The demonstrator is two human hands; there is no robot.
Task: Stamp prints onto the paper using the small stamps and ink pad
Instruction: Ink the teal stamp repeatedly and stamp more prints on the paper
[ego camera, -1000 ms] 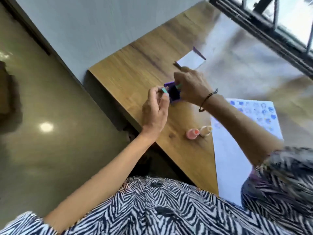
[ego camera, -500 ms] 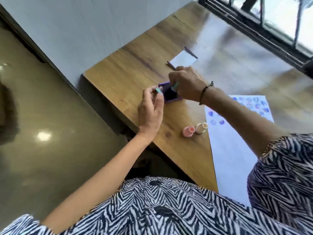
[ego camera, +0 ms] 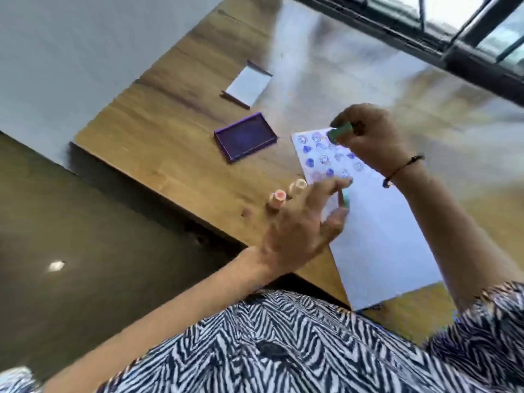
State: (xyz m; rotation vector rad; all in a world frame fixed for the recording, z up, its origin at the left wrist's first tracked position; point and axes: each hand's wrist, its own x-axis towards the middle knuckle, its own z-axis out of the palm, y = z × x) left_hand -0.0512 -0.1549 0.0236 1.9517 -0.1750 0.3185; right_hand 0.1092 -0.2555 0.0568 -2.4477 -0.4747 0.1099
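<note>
My right hand (ego camera: 371, 137) grips a small green stamp (ego camera: 340, 131) just above the far end of the white paper (ego camera: 377, 236), where several blue and purple prints show. My left hand (ego camera: 300, 225) hovers over the paper's left edge, pinching a small teal stamp (ego camera: 345, 198) between thumb and fingers. The purple ink pad (ego camera: 245, 137) lies open on the wooden table (ego camera: 170, 137), left of the paper and apart from both hands. Two pale orange stamps (ego camera: 286, 194) stand on the table just beyond my left hand.
The ink pad's lid (ego camera: 248, 85) lies upturned farther back on the table. The table's left edge drops to a dark floor (ego camera: 85, 251). A window frame (ego camera: 453, 38) runs along the far right. The view is motion-blurred.
Both hands have left the ink pad and moved right over the paper, each carrying its stamp. The ink pad is uncovered now.
</note>
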